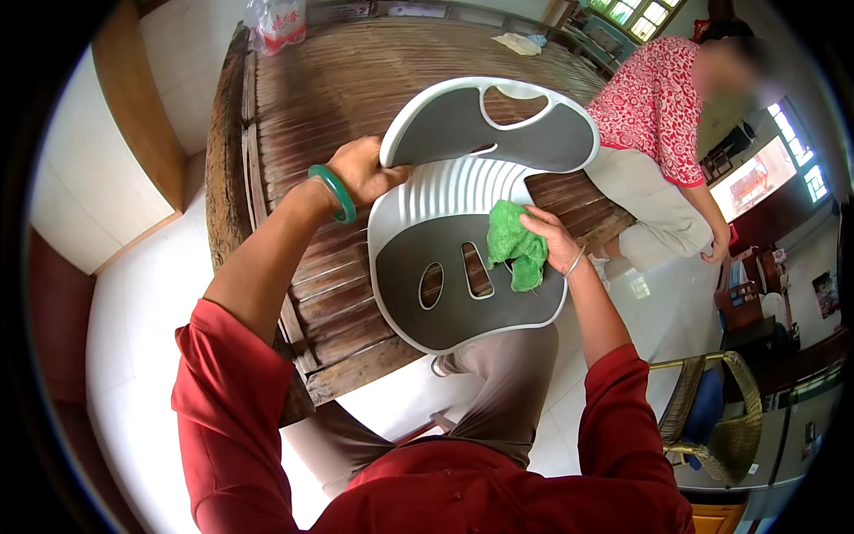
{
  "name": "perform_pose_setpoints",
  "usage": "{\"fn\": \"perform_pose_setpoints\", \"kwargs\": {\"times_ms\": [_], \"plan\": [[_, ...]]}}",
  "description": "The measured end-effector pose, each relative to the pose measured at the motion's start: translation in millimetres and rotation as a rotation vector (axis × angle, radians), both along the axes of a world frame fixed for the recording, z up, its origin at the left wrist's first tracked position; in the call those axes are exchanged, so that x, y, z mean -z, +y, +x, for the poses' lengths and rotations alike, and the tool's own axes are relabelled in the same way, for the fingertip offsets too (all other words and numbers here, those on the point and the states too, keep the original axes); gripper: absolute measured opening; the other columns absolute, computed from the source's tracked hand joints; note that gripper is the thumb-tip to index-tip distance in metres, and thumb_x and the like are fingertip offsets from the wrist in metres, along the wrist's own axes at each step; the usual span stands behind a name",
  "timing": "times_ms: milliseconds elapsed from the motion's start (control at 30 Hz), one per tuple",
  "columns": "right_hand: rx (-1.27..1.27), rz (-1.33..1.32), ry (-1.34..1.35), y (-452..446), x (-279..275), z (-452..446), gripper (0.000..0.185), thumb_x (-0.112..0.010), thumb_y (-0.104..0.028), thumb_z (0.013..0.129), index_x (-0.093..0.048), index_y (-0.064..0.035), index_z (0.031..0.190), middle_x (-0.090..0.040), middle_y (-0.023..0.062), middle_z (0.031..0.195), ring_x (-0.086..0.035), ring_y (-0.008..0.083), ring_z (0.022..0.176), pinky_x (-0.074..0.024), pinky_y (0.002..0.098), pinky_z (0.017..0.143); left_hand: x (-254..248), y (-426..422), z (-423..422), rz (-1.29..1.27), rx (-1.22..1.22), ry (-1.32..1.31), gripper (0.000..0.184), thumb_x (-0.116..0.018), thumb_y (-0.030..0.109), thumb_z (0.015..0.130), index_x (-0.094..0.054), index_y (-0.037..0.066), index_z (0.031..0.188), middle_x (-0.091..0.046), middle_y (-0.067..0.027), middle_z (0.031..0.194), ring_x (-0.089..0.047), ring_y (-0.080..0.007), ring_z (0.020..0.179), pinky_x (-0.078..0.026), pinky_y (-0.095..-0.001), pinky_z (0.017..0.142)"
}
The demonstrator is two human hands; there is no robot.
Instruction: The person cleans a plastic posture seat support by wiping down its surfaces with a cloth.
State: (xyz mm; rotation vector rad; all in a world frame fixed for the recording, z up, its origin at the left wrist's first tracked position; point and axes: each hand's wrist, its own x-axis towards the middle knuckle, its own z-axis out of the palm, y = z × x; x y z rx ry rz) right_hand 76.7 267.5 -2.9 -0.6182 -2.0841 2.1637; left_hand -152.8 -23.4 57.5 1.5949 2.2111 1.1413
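A grey and white plastic seat (427, 240) with a curved backrest and cut-out holes rests on the slatted wooden bed and over my knee. My left hand (363, 171), with a green bangle at the wrist, grips the left edge of its backrest. In my right hand (553, 237) is a bunched green cloth (513, 238), held against the right part of the seat pan. The cloth covers part of the seat there, and my left fingertips are partly hidden behind the rim.
The slatted bed (302, 98) stretches away in front of me. At its far left lies a plastic bag (277, 25). Another person (654, 107) in a red patterned top sits at the right. A woven chair (712, 414) stands at lower right.
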Motion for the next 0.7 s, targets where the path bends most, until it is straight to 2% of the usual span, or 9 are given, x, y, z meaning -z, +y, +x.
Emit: {"fn": "perform_pose_setpoints", "kwargs": {"times_ms": [67, 133, 167, 233, 367, 433, 533, 633, 700], "plan": [[0.040, 0.058, -0.030, 4, 3, -2, 0.046, -0.065, -0.017, 0.085, -0.054, 0.0048, 0.124, -0.059, 0.0101, 0.120, -0.056, 0.0172, 0.112, -0.0430, 0.0319, 0.096, -2, -1, 1, -0.001, -0.004, 0.006, 0.027, -0.056, 0.023, 0.089, -0.064, 0.003, 0.105, -0.065, -0.0149, 0.084, -0.061, -0.0251, 0.079, -0.049, -0.0369, 0.076], [-0.072, 0.508, 0.110, -1, -4, -3, 0.036, -0.066, -0.017, 0.084, -0.063, 0.0017, 0.115, -0.060, 0.0100, 0.119, -0.057, 0.0185, 0.111, -0.0445, 0.0322, 0.093, -2, -1, 2, 0.000, -0.008, 0.011, 0.027, -0.056, 0.023, 0.088, -0.064, 0.003, 0.105, -0.065, -0.0149, 0.085, -0.061, -0.0251, 0.080, -0.049, -0.0371, 0.077], [-0.074, 0.512, 0.107, -2, -6, -2, 0.036, -0.066, -0.017, 0.084, -0.063, 0.0017, 0.115, -0.060, 0.0100, 0.119, -0.057, 0.0185, 0.111, -0.0445, 0.0322, 0.093, -3, -1, 2, -0.005, -0.011, 0.007, 0.027, -0.056, 0.023, 0.088, -0.064, 0.003, 0.105, -0.065, -0.0155, 0.085, -0.062, -0.0260, 0.081, -0.049, -0.0375, 0.077], [0.077, 1.138, 0.135, -13, -18, 0, 0.031, -0.066, -0.017, 0.084, -0.066, -0.0023, 0.110, -0.060, 0.0104, 0.120, -0.058, 0.0219, 0.109, -0.0452, 0.0326, 0.091, -3, 0, 2, -0.006, -0.013, 0.000, 0.027, -0.056, 0.022, 0.088, -0.064, 0.003, 0.105, -0.066, -0.0160, 0.086, -0.063, -0.0268, 0.082, -0.049, -0.0379, 0.078], [0.202, 1.440, 0.109, -35, -25, 12, 0.031, -0.068, -0.023, 0.078, -0.066, -0.0061, 0.103, -0.061, 0.0115, 0.108, -0.059, 0.0311, 0.101, -0.0463, 0.0361, 0.088, -4, -1, 2, -0.004, -0.016, 0.031, 0.027, -0.056, 0.021, 0.087, -0.064, 0.004, 0.105, -0.067, -0.0173, 0.088, -0.064, -0.0300, 0.085, -0.049, -0.0389, 0.079], [0.250, 1.500, 0.156, -39, -21, 13, 0.028, -0.069, -0.024, 0.077, -0.065, -0.0056, 0.097, -0.061, 0.0103, 0.099, -0.060, 0.0307, 0.094, -0.0475, 0.0376, 0.083, -5, -1, 4, -0.015, -0.016, 0.033, 0.027, -0.056, 0.021, 0.087, -0.064, 0.004, 0.106, -0.067, -0.0176, 0.089, -0.064, -0.0307, 0.086, -0.049, -0.0392, 0.080], [0.166, 1.278, -0.032, -38, -17, 13, 0.025, -0.068, -0.026, 0.079, -0.064, -0.0062, 0.095, -0.061, 0.0110, 0.096, -0.061, 0.0292, 0.088, -0.0484, 0.0382, 0.077, -4, 0, 5, -0.018, -0.017, 0.051, 0.027, -0.055, 0.022, 0.087, -0.064, 0.004, 0.105, -0.067, -0.0174, 0.088, -0.065, -0.0306, 0.086, -0.049, -0.0391, 0.079], [0.211, 1.169, 0.155, -41, -17, 1, 0.027, -0.066, -0.029, 0.082, -0.064, -0.0065, 0.097, -0.061, 0.0119, 0.098, -0.061, 0.0300, 0.089, -0.0482, 0.0392, 0.078, -2, -2, 3, 0.013, -0.021, 0.069, 0.025, -0.055, 0.022, 0.087, -0.064, 0.005, 0.102, -0.066, -0.0158, 0.083, -0.063, -0.0287, 0.080, -0.049, -0.0379, 0.076], [0.255, 1.317, 0.118, -38, -15, -12, 0.032, -0.063, -0.036, 0.085, -0.064, -0.0069, 0.098, -0.061, 0.0132, 0.104, -0.060, 0.0318, 0.095, -0.0483, 0.0409, 0.080, -6, -5, 5, 0.025, 0.014, 0.042, 0.027, -0.057, 0.029, 0.083, -0.067, 0.006, 0.095, -0.067, -0.0190, 0.088, -0.065, -0.0337, 0.085, -0.049, -0.0410, 0.079]]}}
